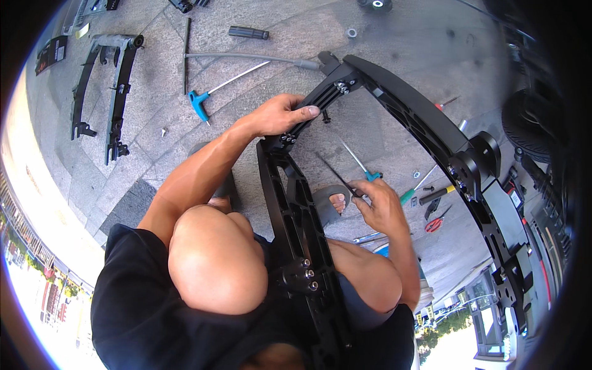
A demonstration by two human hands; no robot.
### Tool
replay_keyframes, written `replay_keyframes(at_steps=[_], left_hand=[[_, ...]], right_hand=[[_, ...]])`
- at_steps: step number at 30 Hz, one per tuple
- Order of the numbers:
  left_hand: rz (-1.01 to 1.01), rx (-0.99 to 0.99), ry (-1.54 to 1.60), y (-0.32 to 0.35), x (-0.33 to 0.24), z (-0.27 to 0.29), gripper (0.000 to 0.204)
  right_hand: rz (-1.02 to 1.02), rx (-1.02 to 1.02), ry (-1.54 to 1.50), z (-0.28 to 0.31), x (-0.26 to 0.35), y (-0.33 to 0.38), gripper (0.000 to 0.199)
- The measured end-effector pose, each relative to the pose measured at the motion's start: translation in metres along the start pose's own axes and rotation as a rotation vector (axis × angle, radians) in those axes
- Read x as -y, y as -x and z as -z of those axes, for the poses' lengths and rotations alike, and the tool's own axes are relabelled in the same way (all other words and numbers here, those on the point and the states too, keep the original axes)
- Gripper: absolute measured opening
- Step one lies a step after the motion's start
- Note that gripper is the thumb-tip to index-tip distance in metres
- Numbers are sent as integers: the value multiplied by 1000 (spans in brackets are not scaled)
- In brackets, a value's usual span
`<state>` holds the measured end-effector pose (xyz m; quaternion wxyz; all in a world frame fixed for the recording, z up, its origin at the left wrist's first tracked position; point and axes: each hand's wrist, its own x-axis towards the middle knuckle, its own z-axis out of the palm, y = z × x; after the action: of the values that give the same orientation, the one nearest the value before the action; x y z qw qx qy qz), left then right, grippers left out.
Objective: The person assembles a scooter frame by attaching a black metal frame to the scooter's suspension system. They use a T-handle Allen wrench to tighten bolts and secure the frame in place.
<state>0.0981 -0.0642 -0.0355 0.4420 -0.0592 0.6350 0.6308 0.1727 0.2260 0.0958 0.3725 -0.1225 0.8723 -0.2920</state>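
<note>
A large black metal frame with cut-outs leans between my knees, its far end bending right into a long curved arm. My left hand is wrapped round the frame's short crossbar at the top left, thumb on its upper face. My right hand pinches a thin black rod-like tool whose tip points up and left, apart from the frame. Its exact kind is unclear. A black bolt hangs below the crossbar. Silver bolt heads stand out from the near side of the frame.
A blue T-handle hex key, a long T-bar wrench and a black cylinder lie on the paving. Right of the frame are a green-handled screwdriver and red-handled scissors. Another black frame lies left; a tyre stands right.
</note>
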Motion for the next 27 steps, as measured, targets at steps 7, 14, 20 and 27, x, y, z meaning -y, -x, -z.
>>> replay_keyframes(at_steps=[7, 14, 20, 27], left_hand=[[-38, -33, -50, 2, -2, -2, 61], [-98, -160, -436, 29, -6, 2, 46], [77, -747, -322, 84, 20, -3, 64], [395, -140, 1083, 99, 22, -12, 33]], right_hand=[[-856, -523, -172, -214, -132, 160, 30], [-812, -333, -187, -154, -153, 148, 31], [-105, -598, -1303, 108, -82, 62, 69], [-97, 160, -735, 166, 7, -2, 98]])
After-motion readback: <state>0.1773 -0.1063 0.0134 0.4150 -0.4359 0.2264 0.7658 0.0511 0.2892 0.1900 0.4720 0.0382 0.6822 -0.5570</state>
